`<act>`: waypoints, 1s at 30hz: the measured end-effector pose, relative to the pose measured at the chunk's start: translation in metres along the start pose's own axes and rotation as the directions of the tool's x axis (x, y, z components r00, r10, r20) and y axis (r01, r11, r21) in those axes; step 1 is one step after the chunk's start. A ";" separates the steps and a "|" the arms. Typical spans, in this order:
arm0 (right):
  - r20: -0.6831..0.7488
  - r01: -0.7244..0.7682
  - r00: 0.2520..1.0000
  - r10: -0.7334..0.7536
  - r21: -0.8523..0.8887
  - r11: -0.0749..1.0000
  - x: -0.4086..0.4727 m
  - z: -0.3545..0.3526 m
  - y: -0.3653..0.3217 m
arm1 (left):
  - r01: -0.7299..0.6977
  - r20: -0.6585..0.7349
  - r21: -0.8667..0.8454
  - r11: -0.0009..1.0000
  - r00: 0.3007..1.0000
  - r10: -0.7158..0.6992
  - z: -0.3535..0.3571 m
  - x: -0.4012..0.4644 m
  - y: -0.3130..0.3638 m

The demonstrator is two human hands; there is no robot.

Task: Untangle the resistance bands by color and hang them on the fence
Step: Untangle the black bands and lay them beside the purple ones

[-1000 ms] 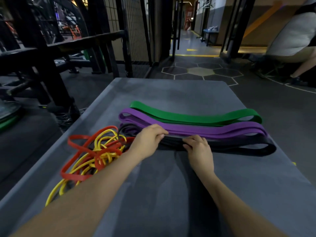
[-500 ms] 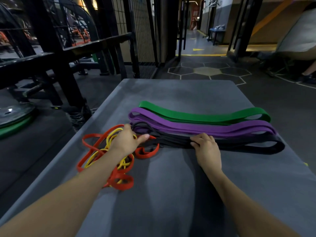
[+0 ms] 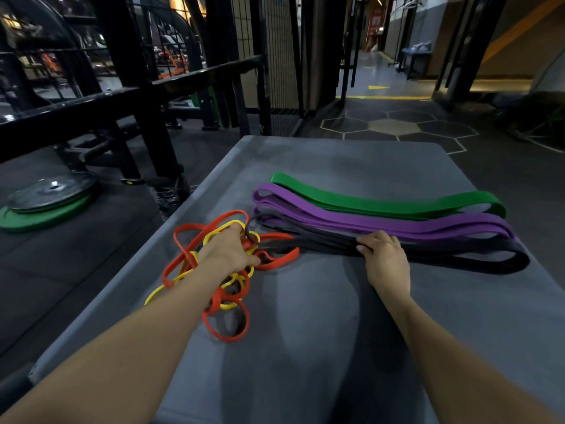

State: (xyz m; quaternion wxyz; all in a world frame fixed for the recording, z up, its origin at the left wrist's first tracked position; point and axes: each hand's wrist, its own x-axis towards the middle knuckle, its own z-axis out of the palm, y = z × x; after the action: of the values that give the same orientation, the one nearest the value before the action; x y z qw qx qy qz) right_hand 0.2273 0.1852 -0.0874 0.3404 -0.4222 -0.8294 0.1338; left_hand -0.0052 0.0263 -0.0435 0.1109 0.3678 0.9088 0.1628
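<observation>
A tangle of thin red bands (image 3: 226, 332) and yellow bands (image 3: 154, 296) lies on the left of a grey mat (image 3: 305, 347). My left hand (image 3: 227, 250) reaches into the tangle and grips red and yellow strands. To the right lie wide bands side by side: green (image 3: 382, 205) farthest, purple (image 3: 382, 223) in the middle, black (image 3: 477, 258) nearest. My right hand (image 3: 383, 255) rests on the black band with its fingers curled over the band's far edge. The black band's left end runs into the tangle.
A black wire fence (image 3: 278, 56) stands beyond the mat's far left corner. Black rack frames (image 3: 137, 96) rise on the left. Stacked weight plates (image 3: 46, 203) lie on the floor at left. The mat's edges drop to dark gym floor on both sides.
My left hand left the black band and moved left into the red and yellow tangle, taking hold of strands. The tangle has shifted and bunched up. My right hand stayed on the black band.
</observation>
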 end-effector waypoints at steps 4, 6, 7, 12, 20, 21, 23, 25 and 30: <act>0.005 0.000 1.000 0.000 -0.004 1.000 0.000 0.000 0.000 | 0.004 -0.126 0.125 0.992 0.992 0.012 -0.001 -0.006 -0.004; 0.000 0.003 1.000 -0.003 -0.006 1.000 0.000 0.000 0.000 | 0.013 -0.256 0.194 0.981 0.966 0.038 -0.004 -0.004 -0.014; 0.001 0.002 1.000 -0.002 -0.005 1.000 0.001 0.000 0.000 | 0.049 -0.299 0.215 0.975 0.954 0.018 -0.009 -0.003 -0.023; 0.013 -0.015 1.000 0.015 -0.010 1.000 0.000 -0.001 -0.001 | 0.055 -0.212 0.251 0.966 0.977 0.000 -0.029 -0.004 -0.047; -0.006 0.009 1.000 -0.009 0.004 1.000 0.000 -0.001 -0.001 | -0.100 0.056 0.032 0.994 0.994 0.098 -0.043 -0.013 0.025; -0.011 0.014 1.000 -0.014 0.006 1.000 0.000 0.000 0.000 | -0.114 -0.001 0.002 0.994 0.994 0.114 -0.043 -0.008 0.031; -0.021 0.029 0.999 -0.029 0.001 1.000 0.000 0.001 0.002 | -0.232 -0.207 -0.044 0.972 0.954 0.219 -0.039 0.005 0.043; -0.015 0.031 0.999 -0.031 -0.011 0.999 0.000 0.001 0.003 | -0.313 -0.295 -0.124 0.942 0.918 0.266 -0.031 0.023 0.054; -0.022 0.018 1.000 -0.018 -0.006 1.000 0.002 0.002 0.004 | -0.227 -0.222 -0.113 0.967 0.955 0.198 -0.011 0.042 0.063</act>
State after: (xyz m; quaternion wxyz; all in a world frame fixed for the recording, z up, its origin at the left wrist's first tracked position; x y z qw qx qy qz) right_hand 0.2277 0.1893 -0.0898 0.3496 -0.4169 -0.8298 0.1238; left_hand 0.0015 0.0961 -0.0132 0.0217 0.4361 0.8569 0.2738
